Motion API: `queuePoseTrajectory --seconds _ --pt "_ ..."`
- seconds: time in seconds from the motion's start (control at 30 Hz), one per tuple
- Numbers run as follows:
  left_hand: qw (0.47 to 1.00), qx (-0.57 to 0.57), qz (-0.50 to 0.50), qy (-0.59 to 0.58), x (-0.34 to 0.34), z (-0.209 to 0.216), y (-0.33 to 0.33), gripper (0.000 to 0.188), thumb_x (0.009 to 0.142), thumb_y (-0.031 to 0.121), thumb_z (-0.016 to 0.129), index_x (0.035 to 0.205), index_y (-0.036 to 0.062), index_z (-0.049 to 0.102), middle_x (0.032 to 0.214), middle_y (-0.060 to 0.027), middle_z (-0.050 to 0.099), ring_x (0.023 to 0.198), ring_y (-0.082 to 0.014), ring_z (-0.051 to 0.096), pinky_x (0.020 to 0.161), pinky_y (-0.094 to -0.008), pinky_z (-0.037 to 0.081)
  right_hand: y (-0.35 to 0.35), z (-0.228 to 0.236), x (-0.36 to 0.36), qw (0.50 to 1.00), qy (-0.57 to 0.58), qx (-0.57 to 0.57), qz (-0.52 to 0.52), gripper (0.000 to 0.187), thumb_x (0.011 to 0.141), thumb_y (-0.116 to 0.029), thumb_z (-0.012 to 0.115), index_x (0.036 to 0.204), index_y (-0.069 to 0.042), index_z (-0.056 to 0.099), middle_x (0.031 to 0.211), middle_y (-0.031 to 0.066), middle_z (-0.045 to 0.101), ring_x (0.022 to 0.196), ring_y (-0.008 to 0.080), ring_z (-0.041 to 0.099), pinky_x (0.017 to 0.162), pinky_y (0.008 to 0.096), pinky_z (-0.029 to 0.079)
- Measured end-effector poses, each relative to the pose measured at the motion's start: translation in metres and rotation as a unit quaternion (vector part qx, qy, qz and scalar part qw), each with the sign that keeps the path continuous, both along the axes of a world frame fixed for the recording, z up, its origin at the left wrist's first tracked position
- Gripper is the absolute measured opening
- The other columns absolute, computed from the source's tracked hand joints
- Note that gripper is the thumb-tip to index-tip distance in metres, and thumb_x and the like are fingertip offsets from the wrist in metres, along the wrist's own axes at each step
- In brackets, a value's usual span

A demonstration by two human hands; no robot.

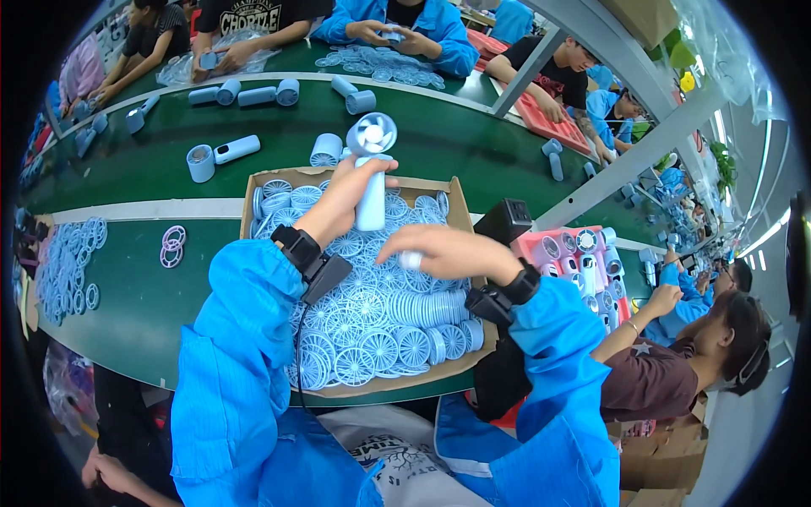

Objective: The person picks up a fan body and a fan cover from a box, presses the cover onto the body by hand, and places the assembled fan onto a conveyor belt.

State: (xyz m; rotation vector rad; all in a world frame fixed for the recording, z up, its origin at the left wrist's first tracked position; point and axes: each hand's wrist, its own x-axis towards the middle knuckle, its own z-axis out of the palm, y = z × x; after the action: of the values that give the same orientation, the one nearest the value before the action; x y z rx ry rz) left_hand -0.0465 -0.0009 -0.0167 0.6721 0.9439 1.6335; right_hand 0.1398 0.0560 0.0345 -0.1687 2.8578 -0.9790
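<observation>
My left hand (346, 198) is closed around the handle of a light blue handheld fan (370, 201), held upright over the far side of a cardboard box. No front grille covers its head, so the white blades show. My right hand (443, 252) hovers over the middle of the box with its fingers stretched out; a white wrap (410, 259) shows at one fingertip. Below both hands, the cardboard box (460, 203) is full of light blue round fan grilles (355, 329). Some are stacked in a row at the near right.
Several light blue fans (236, 149) lie on the green conveyor belt (279, 135) beyond the box. Loose rings (74, 262) are piled at left, near two pink rings (172, 245). A pink tray (541, 245) of fans and a black box (505, 221) stand at right. Co-workers sit around.
</observation>
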Motion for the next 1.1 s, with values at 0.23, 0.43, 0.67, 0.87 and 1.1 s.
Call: queuePoseTrajectory --seconds 0.23,0.43,0.67,0.87,1.1 --pt "0.998 0.002 0.032 0.056 0.021 0.015 -0.005 0.086 0.090 0.013 0.060 0.147 0.0188 -0.005 0.105 -0.0146 0.060 0.074 -0.0235 0.067 0.054 -0.0308 0.054 -0.001 -0.043 0.003 0.978 0.007 0.129 -0.162 0.035 0.077 -0.008 0.063 0.112 -0.010 0.060 0.112 0.0133 0.054 0.104 0.0341 0.053 0.094 0.0419 0.041" --pt "0.997 -0.012 0.029 0.068 0.016 0.006 0.004 0.081 0.091 0.012 0.059 0.147 0.0199 0.001 0.105 -0.0141 0.060 0.074 -0.0239 0.067 0.053 -0.0316 0.054 0.004 -0.045 0.010 0.969 0.097 0.176 -0.143 0.033 0.075 -0.012 0.065 0.107 -0.006 0.059 0.106 0.0124 0.057 0.103 0.0310 0.054 0.092 0.0432 0.041" --pt "0.995 -0.028 0.063 0.072 0.015 0.011 0.004 0.073 0.090 0.013 0.059 0.144 0.0202 0.010 0.101 -0.0116 0.059 0.074 -0.0227 0.067 0.052 -0.0310 0.054 -0.008 -0.047 0.003 0.991 0.054 0.109 -0.057 0.031 0.074 -0.013 0.065 0.104 -0.008 0.059 0.112 0.0104 0.058 0.102 0.0303 0.055 0.091 0.0413 0.042" --pt "0.995 -0.037 0.077 0.059 0.008 0.008 0.004 0.068 0.090 0.013 0.059 0.141 0.0208 0.016 0.099 -0.0097 0.059 0.075 -0.0210 0.066 0.052 -0.0317 0.053 -0.019 -0.051 0.001 0.980 0.152 0.121 -0.035 0.034 0.073 -0.013 0.066 0.106 -0.009 0.060 0.107 0.0072 0.062 0.101 0.0283 0.056 0.089 0.0406 0.042" --pt "0.993 -0.039 0.088 0.072 0.005 0.010 0.006 0.072 0.088 0.014 0.062 0.142 0.0202 0.015 0.099 -0.0097 0.058 0.081 -0.0201 0.065 0.053 -0.0322 0.053 -0.009 -0.046 0.004 0.949 0.182 0.212 -0.148 0.034 0.073 -0.011 0.067 0.107 -0.010 0.061 0.101 0.0052 0.063 0.091 0.0231 0.060 0.079 0.0366 0.047"
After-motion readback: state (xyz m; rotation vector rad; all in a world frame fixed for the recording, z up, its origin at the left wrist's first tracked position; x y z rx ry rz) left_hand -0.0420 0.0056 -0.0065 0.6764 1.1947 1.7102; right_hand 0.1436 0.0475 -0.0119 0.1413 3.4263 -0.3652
